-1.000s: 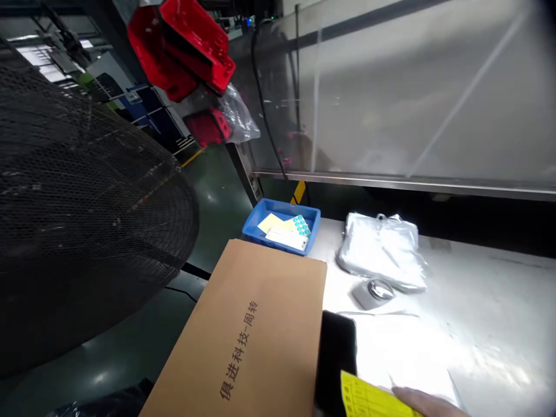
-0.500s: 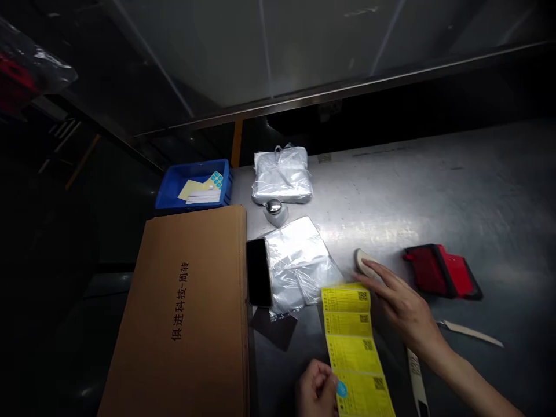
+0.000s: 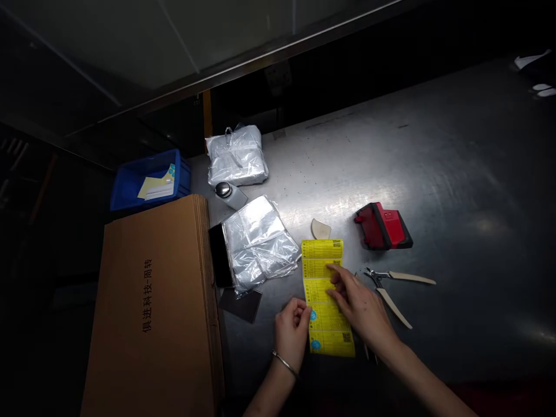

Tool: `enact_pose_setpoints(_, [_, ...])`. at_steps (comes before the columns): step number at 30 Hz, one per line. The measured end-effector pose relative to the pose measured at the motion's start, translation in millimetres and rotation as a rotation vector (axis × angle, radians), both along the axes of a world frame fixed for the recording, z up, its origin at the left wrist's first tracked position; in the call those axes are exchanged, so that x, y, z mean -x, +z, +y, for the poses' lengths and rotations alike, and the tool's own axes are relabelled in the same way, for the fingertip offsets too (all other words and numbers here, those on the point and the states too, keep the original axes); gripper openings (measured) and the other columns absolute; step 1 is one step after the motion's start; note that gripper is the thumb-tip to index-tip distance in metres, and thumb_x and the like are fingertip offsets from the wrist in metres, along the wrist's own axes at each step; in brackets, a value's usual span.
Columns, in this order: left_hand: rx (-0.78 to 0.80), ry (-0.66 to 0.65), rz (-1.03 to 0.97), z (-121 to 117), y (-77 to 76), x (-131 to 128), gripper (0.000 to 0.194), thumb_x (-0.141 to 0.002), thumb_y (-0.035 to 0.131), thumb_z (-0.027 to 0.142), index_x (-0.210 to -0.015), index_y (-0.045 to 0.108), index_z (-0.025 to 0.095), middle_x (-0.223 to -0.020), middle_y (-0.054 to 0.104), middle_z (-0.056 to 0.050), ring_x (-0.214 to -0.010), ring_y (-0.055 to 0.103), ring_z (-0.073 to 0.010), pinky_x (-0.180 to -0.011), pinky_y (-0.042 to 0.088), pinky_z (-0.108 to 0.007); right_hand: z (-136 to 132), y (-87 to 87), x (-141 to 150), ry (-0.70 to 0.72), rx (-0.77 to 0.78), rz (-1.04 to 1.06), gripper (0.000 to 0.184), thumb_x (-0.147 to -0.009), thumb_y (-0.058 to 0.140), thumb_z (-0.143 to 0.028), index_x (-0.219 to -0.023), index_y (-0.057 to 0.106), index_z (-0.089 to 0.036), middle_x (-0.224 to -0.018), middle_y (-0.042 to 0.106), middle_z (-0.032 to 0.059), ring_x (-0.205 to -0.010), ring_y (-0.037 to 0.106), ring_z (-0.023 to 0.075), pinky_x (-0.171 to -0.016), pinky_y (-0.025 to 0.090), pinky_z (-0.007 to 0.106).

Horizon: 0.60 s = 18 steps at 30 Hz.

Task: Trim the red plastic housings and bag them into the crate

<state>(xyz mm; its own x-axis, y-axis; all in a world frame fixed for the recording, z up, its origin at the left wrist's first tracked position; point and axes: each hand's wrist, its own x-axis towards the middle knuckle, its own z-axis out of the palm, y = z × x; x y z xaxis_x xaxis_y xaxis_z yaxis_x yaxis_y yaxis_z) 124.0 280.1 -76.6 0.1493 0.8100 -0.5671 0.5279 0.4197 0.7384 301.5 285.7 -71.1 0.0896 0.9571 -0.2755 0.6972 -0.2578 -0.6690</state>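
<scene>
A strip of yellow printed labels [image 3: 325, 341] lies lengthwise on the metal table, with QR codes along its right side. Two round blue stickers [image 3: 315, 345] are on its lower left part. My left hand [image 3: 292, 330] pinches the strip's left edge between thumb and fingers. Over the middle of the strip is my right hand [image 3: 362, 304], thumb and fingers apart, fingertips on or just above the paper. A cream flat piece [image 3: 320, 229] sits at the strip's top end. Cream-handled nippers [image 3: 393, 307] lie open to the right of my right hand; another tool beneath that hand is mostly hidden.
To the left are stacked cardboard sheets [image 3: 143, 289], a blue bin [image 3: 150, 165] holding papers, and a dark phone [image 3: 220, 255]. Clear plastic bags [image 3: 260, 243], a pump bottle [image 3: 232, 196] and a wrapped bundle [image 3: 238, 156] stand farther back. A red-black device [image 3: 383, 227] is at right.
My right hand has come off the cream piece and down onto the strip's middle. The left hand still pinches the left edge. The view has shifted, showing the strip's lower end and both blue stickers.
</scene>
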Motion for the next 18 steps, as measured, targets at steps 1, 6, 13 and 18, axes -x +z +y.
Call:
enact_pose_setpoints(1, [-0.077, -0.046, 0.069, 0, 2.4, 0, 0.019, -0.096, 0.05, 0.03, -0.093, 0.064, 0.017, -0.085, 0.073, -0.008, -0.075, 0.07, -0.0214, -0.07, 0.058, -0.034, 8, -2.0, -3, 0.028, -0.01, 0.017, 0.04, -0.094, 0.044, -0.021, -0.134, 0.048, -0.02, -0.106, 0.068, 0.0086, -0.085, 0.07, 0.0214, -0.072, 0.056, 0.035])
enact_pose_setpoints(6, [-0.375, -0.47, 0.224, 2, 14.4, 12, 0.041, -0.096, 0.055, 0.02, -0.137, 0.056, 0.028, -0.143, 0.059, -0.01, -0.137, 0.047, -0.0307, -0.117, 0.029, -0.058, 9, 8.3, -31, 0.115, -0.047, 0.064, 0.036, -0.095, 0.045, -0.019, -0.13, 0.053, -0.026, -0.111, 0.07, 0.0051, -0.09, 0.07, 0.0183, -0.077, 0.057, 0.03])
enact_pose_setpoints(13, [-0.469, -0.935, 0.293, 17, 4.7, 31, 0.07, -0.088, 0.068, 0.039, -0.151, 0.038, 0.028, -0.157, 0.043, -0.009, -0.148, 0.029, -0.0347, -0.117, 0.019, -0.068, -69, 12.9, -45, -0.005, -0.058, -0.183, 0.038, -0.1, 0.044, -0.044, -0.129, 0.054, -0.021, -0.102, 0.072, 0.0106, -0.09, 0.072, 0.028, -0.062, 0.057, 0.034])
enact_pose_setpoints(18, [-0.496, -1.066, 0.313, 27, 6.1, 38, 0.083, -0.084, 0.072, 0.045, -0.154, 0.031, 0.026, -0.161, 0.035, -0.008, -0.15, 0.024, -0.0327, -0.12, 0.018, -0.062, -94, -4.6, -25, -0.083, -0.06, -0.282, 0.041, -0.101, 0.037, -0.033, -0.136, 0.051, -0.017, -0.103, 0.07, 0.0139, -0.099, 0.069, 0.0334, -0.069, 0.058, 0.043])
